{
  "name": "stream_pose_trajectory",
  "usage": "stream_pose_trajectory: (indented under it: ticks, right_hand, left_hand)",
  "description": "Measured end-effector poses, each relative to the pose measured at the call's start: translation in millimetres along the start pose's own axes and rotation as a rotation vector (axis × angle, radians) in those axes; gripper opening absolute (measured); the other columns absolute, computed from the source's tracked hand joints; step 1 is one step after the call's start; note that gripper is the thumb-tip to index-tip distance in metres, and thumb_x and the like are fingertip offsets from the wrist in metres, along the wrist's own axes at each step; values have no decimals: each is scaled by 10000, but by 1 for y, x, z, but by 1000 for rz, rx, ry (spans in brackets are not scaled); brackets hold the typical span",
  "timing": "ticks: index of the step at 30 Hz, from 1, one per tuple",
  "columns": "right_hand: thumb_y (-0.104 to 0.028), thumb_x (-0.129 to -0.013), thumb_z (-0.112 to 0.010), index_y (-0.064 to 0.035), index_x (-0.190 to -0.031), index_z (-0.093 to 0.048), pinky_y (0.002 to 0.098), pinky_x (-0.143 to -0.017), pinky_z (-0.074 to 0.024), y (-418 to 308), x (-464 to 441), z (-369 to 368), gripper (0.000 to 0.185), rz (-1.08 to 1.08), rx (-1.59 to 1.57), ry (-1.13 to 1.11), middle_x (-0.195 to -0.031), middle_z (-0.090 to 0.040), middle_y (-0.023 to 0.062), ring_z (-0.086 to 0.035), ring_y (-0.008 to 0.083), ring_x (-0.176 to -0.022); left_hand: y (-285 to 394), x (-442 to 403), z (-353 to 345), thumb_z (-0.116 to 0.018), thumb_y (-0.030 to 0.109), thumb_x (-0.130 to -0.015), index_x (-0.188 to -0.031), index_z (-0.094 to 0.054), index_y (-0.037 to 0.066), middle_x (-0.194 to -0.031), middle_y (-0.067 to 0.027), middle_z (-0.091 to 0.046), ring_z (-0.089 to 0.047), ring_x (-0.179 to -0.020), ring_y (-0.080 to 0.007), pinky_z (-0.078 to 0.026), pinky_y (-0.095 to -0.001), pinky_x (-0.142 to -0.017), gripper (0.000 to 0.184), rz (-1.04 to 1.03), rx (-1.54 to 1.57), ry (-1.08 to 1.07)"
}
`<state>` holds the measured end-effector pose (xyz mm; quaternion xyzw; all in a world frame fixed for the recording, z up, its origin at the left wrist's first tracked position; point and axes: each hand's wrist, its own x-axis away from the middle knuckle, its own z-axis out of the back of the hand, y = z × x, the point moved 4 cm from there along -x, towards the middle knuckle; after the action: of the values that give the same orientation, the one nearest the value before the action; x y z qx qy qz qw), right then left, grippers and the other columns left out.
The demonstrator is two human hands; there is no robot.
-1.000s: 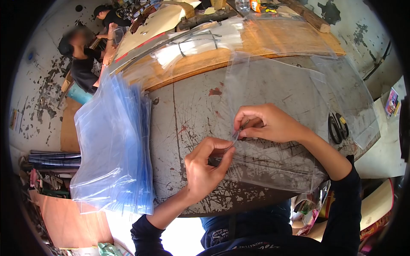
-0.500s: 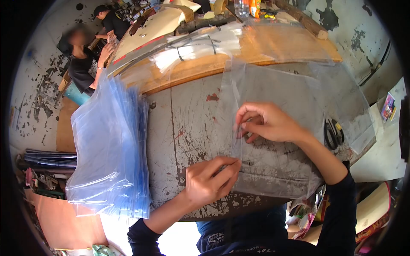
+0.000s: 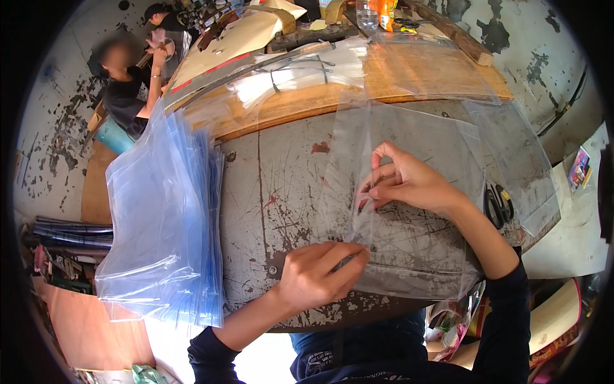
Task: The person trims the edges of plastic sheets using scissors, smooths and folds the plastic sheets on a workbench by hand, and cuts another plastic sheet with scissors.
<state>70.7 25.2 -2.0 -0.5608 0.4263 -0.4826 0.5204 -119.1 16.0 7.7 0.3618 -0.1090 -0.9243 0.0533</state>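
Note:
A clear plastic sheet [image 3: 422, 249] lies on the scratched grey table [image 3: 288, 192], with its left edge raised in a fold. My left hand [image 3: 316, 275] pinches the near end of that edge between thumb and fingers. Farther up the same edge, my right hand [image 3: 403, 182] has thumb and index finger pressed together on the plastic, the other fingers curled loosely. To the left stands a thick stack of bluish clear plastic sheets [image 3: 160, 217], hanging over the table's side. Black-handled scissors [image 3: 497, 206] lie right of my right forearm.
At the back a wooden board [image 3: 300, 112] carries a tied bundle of clear strips [image 3: 300, 70]. More clear sheets [image 3: 518, 160] lie at the right. A water bottle [image 3: 367, 14] and an orange packet [image 3: 387, 14] stand behind. Two people sit at the far left, one [image 3: 125, 96] holding clear plastic.
Both my hands have shifted slightly right along with the sheet's folded edge. My right hand's fingers have spread a little. The nearer co-worker has raised a piece of clear plastic.

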Motion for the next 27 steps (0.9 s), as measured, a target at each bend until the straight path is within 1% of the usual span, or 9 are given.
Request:
stream_pose_trajectory:
  ticks: [2,10,13,15,17,21,24,26,27]
  right_hand:
    - [61,-850,-499,-49,-1001,-290,296,-738,-539,0,0,0,280,-45,-41,10,-991,-594,205,-626,225,-902]
    - [67,-855,-480,-44,-1010,-302,312,-746,-542,0,0,0,261,-87,-83,7,-1003,-589,210,-619,244,-927]
    - [53,-849,-484,-31,-1006,-312,309,-744,-542,2,0,-1,248,-120,-95,43,-978,-595,205,-622,245,-913]
    - [43,-843,-489,-24,-1004,-320,308,-742,-543,5,1,-1,243,-147,-112,69,-960,-599,199,-624,245,-902]
    - [31,-830,-452,-55,-947,-351,313,-715,-537,8,1,0,176,-186,-88,100,-951,-621,183,-636,256,-893]
    - [34,-828,-445,-51,-958,-359,315,-708,-538,7,1,2,178,-210,-66,121,-952,-621,188,-642,262,-873]
    - [-24,-866,-473,-40,-971,-374,315,-697,-539,9,1,-1,145,-236,-83,145,-903,-631,176,-648,256,-846]
    - [-150,-877,-550,16,-1007,-399,296,-590,-545,8,0,-2,260,-156,-81,193,-832,-592,159,-641,209,-707]
    - [-150,-877,-550,16,-1007,-399,296,-590,-545,9,0,-3,260,-157,-82,191,-832,-592,159,-641,209,-707]
  left_hand:
    - [0,1,-1,-715,22,-619,-764,-638,79,-768,-10,-632,-616,-569,-123,-493,-230,-440,173,3,-6,2]
    - [-1,1,1,-685,42,-638,-800,-616,66,-777,-6,-605,-608,-579,-131,-468,-234,-466,177,12,-4,-13]
    - [-1,2,0,-705,63,-661,-856,-655,73,-771,-13,-618,-589,-527,-125,-478,-239,-429,202,-13,7,11]
    - [-2,-2,0,-697,78,-678,-969,-654,54,-755,-34,-586,-541,-486,-124,-463,-246,-423,295,132,11,-69]
    - [-4,-2,-2,-692,85,-686,-1019,-640,45,-750,-43,-562,-527,-498,-126,-460,-248,-427,339,153,28,-97]
    - [-5,-2,-5,-670,91,-711,-1108,-606,31,-738,-54,-500,-503,-562,-134,-458,-250,-457,407,141,97,-142]
    - [-5,-2,-7,-663,114,-725,-1138,-591,41,-709,-41,-461,-480,-574,-141,-442,-257,-465,426,100,83,-171]
    - [-6,-2,-9,-660,128,-730,-1149,-586,49,-693,-34,-443,-464,-562,-140,-431,-262,-461,433,81,68,-193]
    - [-5,-2,-10,-658,143,-736,-1161,-580,57,-677,-28,-424,-448,-550,-138,-420,-266,-457,441,63,59,-217]
